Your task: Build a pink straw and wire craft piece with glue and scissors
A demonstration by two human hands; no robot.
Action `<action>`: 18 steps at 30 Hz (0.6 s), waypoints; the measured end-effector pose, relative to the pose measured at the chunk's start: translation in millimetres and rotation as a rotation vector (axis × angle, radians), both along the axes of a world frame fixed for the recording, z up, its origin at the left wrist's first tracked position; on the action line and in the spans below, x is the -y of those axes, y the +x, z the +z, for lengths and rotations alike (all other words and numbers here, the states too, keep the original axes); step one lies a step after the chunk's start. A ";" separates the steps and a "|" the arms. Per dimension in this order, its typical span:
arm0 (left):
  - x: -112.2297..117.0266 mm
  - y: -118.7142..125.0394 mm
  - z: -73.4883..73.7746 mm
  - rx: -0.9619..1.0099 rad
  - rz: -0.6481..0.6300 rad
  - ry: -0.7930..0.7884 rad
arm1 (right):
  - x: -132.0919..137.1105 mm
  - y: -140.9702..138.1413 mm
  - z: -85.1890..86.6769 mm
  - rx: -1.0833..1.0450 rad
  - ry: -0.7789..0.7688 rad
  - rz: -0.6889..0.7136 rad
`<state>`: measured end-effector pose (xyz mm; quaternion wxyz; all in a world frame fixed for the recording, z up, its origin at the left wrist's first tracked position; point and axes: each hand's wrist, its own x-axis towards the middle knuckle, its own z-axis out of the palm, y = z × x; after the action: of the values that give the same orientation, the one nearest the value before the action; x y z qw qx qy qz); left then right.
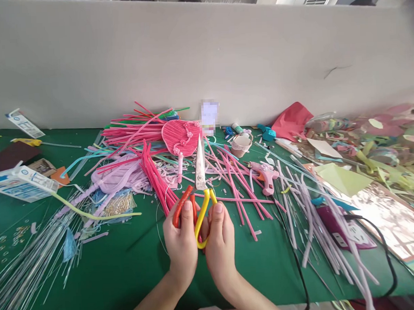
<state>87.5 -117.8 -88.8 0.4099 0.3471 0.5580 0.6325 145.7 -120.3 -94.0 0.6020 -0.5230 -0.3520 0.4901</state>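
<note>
Both hands of the person hold one pair of scissors (200, 169) over the middle of the green surface (253, 272), blades together and tips toward the back edge. The left hand (181, 234) curls round the red handle with its thumb laid along the top; the right hand (220, 232) grips the yellow handle in the same way, and the two hands sit just beside each other. Beyond the blade tips, toward the back edge, lies a pink fan-shaped piece (177, 137) with small pink flowers across its face. A bundle of deep-pink stems (155, 175) runs from near it down to the left hand, and a lilac piece (117, 175) lies farther left. Thin silvery stems (30, 268) spread toward the front left corner, below a blue-and-white carton (25, 183) near the left edge. To the right of the hands rests a pink glue gun (268, 176), with a paper-like cup (241, 145) behind it toward the back edge. A purple-and-white power strip (349, 231) lies toward the front right corner, partly covered by pale lilac strips (322, 232).
</note>
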 end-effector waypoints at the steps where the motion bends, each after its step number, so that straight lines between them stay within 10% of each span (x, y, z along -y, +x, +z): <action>1: 1.9 1.6 0.2 0.002 0.002 0.015 | 0.6 -0.7 0.7 0.000 0.011 0.002; 18: -8.2 -26.8 9.2 -0.028 -0.352 -0.074 | -9.6 25.6 -8.8 0.083 -0.069 0.074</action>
<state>60.7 -109.7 -79.6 0.5190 0.4329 0.5174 0.5249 171.3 -110.7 -102.8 0.5499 -0.5499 -0.3789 0.5016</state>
